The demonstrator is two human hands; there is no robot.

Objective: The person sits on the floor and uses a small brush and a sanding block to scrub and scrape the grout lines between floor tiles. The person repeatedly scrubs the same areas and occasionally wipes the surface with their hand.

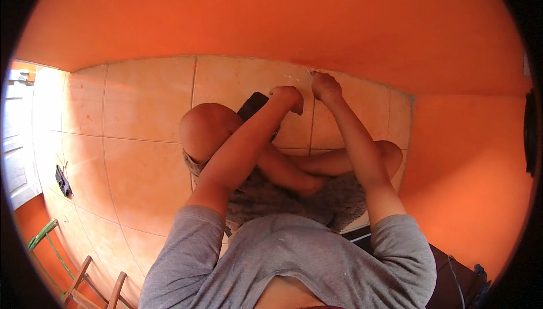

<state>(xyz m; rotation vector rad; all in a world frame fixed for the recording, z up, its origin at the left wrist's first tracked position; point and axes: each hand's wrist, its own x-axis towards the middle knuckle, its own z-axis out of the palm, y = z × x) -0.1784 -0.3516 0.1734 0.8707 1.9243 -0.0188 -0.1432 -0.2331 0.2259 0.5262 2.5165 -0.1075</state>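
My right hand (326, 86) is closed, its fingertips down at the joint where the tiled floor (148, 98) meets the orange wall (271, 15). A small pale tip (310, 71) shows at its fingers, too small to name. Beside the fingers, white flecks (291, 78) lie on the tile. My left hand (288, 98) hangs over the floor to the left, bent at the wrist with fingers curled; whatever it may hold is hidden. A dark flat rectangular object (253, 105) lies beneath my left forearm, partly covered by it.
My crossed legs (300, 167) fill the space between my arms. At right stands another orange wall (464, 139). A small black item (63, 181) lies on the floor at left, near a white door (20, 139). Wooden furniture legs (79, 278) stand at lower left.
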